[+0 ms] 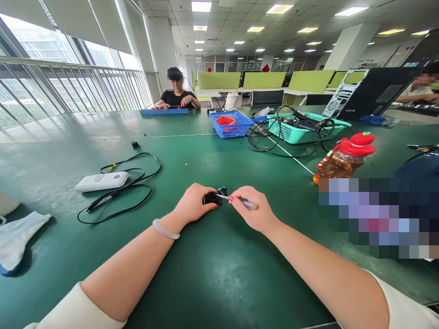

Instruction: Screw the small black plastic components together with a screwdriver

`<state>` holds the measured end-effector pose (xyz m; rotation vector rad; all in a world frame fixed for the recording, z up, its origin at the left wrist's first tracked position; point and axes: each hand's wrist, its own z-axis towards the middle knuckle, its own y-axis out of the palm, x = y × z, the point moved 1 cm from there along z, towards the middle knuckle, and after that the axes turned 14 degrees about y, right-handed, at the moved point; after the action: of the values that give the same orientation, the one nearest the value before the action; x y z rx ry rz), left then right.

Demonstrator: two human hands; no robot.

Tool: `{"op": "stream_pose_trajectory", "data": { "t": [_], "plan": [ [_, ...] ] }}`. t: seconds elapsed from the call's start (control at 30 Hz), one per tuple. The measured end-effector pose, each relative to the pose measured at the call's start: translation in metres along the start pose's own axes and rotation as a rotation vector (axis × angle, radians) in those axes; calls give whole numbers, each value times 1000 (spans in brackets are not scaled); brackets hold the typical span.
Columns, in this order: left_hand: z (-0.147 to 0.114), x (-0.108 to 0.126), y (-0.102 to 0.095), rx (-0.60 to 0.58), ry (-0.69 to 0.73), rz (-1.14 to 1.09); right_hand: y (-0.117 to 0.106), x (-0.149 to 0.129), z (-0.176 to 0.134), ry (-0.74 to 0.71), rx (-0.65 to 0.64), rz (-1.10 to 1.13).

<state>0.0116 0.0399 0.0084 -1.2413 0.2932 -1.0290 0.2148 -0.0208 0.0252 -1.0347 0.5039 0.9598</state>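
Observation:
On the green table, my left hand (197, 202) is closed round a small black part (211, 199), which sits between thumb and fingers. What kind of part it is I cannot make out. My right hand (253, 208) grips a screwdriver (247, 204) with a translucent purplish handle. Its thin metal shaft points left, and the tip meets the black part or lies just over it. Several small dark pieces (222, 190) show right behind the part; whether they are joined to it is unclear.
A white power bank (102, 182) with a black cable (149, 187) lies at left, near a pale cloth (22, 237). Farther back are a blue basket (231, 130), a teal basket (295, 135) with cables and a red-lidded bottle (346, 157). A person (176, 93) sits at the far edge.

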Motion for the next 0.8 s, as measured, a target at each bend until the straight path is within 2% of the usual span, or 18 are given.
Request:
{"op": "stream_pose_trajectory", "data": {
  "t": [0.17, 0.27, 0.37, 0.5, 0.57, 0.67, 0.8],
  "plan": [
    [-1, 0, 1, 19, -29, -15, 4, 2, 2, -5, -139, -127],
    [-1, 2, -1, 53, -33, -66, 4, 0, 2, -16, -158, -134],
    [-1, 5, -4, 139, -5, -96, 0, 0, 3, 50, -102, -4],
    [-1, 5, -6, 220, -55, -27, -9, 10, 6, 316, 90, 219],
    [-2, 3, -5, 181, -131, 61, -12, 16, 9, 391, 128, 239],
    [-4, 1, -2, 70, -247, 195, -10, 23, 11, 431, 89, 215],
    [-4, 0, 0, 25, -293, 268, -5, 27, 11, 455, 37, 177]
  ]
}}
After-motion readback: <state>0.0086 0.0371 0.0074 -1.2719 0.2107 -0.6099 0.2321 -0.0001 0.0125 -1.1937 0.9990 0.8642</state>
